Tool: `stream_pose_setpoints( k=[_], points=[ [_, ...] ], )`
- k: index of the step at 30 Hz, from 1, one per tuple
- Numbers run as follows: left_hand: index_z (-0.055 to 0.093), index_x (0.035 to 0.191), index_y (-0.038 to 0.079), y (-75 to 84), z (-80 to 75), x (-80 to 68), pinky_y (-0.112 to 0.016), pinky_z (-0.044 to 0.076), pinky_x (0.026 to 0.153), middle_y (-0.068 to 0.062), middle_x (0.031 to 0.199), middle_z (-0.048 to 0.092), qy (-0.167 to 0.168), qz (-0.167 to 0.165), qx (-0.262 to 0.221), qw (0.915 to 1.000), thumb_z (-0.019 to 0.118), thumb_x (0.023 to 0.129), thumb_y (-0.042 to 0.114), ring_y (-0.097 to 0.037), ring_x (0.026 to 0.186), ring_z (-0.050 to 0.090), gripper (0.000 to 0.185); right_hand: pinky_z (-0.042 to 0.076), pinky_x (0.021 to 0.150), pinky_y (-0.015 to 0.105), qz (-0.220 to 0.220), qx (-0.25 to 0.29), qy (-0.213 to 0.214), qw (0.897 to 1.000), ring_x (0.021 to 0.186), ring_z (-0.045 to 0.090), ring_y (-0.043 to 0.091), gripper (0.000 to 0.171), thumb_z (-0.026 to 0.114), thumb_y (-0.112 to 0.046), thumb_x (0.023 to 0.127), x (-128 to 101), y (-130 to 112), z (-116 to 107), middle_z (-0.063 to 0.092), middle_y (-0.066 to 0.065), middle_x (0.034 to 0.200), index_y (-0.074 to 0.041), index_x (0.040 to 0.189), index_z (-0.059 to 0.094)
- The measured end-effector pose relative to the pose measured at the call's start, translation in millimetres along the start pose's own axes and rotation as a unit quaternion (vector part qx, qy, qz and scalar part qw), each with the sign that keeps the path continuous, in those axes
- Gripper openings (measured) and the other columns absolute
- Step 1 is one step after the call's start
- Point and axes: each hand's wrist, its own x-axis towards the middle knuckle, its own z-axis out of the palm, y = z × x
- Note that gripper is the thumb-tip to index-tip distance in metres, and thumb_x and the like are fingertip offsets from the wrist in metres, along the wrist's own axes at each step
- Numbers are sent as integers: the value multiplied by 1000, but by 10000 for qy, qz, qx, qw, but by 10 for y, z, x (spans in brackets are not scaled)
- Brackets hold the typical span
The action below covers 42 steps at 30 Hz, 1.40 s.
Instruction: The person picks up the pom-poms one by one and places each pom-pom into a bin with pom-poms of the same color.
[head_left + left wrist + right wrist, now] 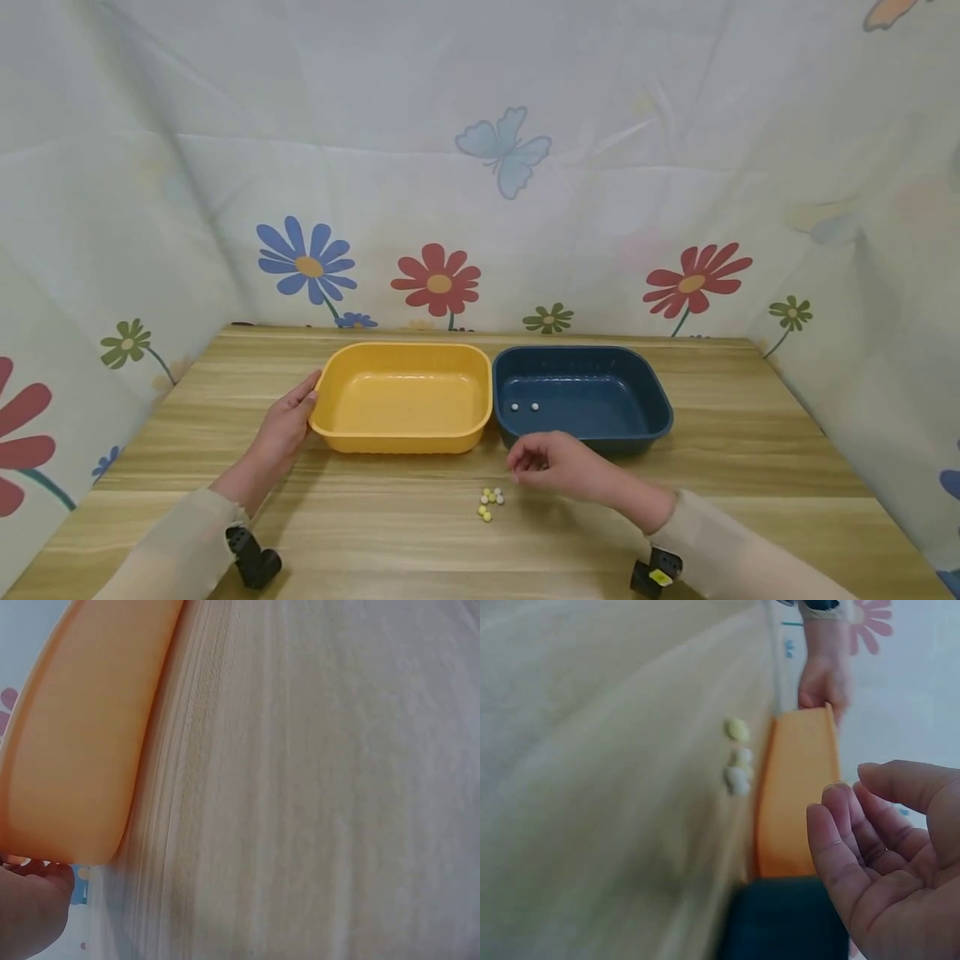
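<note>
My left hand holds the left end of a yellow plastic basin by its rim; in the left wrist view, the fingers meet the basin's end wall. Against its right side stands a dark blue basin with two white beads on its floor. My right hand hovers in front of the blue basin's near wall, fingers loosely bent. In the right wrist view, thumb and fingertips are apart with nothing visible between them. Left of that hand, several small yellow and white beads lie clustered on the table.
The wood-grain table carries both basins side by side towards its back edge. A pale cloth printed with flowers and butterflies hangs behind and along both sides. Each wrist wears a small black camera.
</note>
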Motion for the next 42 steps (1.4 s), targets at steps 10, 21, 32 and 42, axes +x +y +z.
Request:
stream_pose_setpoints(
  k=[10, 21, 32, 42],
  points=[
    [3, 165, 12, 3, 3, -10, -14, 35, 118, -5, 174, -4, 25, -14, -9, 10000, 22, 113, 16, -25, 161, 9, 55, 51, 64, 12, 135, 131, -198, 9996, 73, 55, -6, 8, 71, 0, 89, 42, 73, 211, 73, 8, 85, 2, 97, 72],
    [2, 164, 13, 11, -1, -7, -32, 22, 127, -5, 173, -5, 28, 5, -15, 10000, 22, 113, 17, -26, 161, 7, 55, 46, 57, 13, 206, -90, -432, 9988, 67, 52, -3, 10, 73, 2, 86, 126, 192, 254, 69, 2, 80, 0, 96, 73],
    [2, 164, 14, 18, 0, -5, -39, 19, 128, -5, 173, -5, 20, 11, -49, 10000, 22, 114, 18, -26, 161, 7, 55, 47, 61, 12, 144, -529, -351, 9979, 67, 50, -6, 10, 71, 3, 86, 146, 196, 279, 69, 1, 77, -2, 93, 74],
    [3, 165, 13, -13, -6, 10, -32, 24, 125, -6, 174, -3, 47, -6, 31, 10000, 22, 114, 18, -27, 161, 10, 55, 47, 62, 13, 216, -754, -285, 9965, 68, 50, -5, 10, 72, 3, 85, 138, 149, 322, 69, -1, 77, -4, 90, 76]
  ],
)
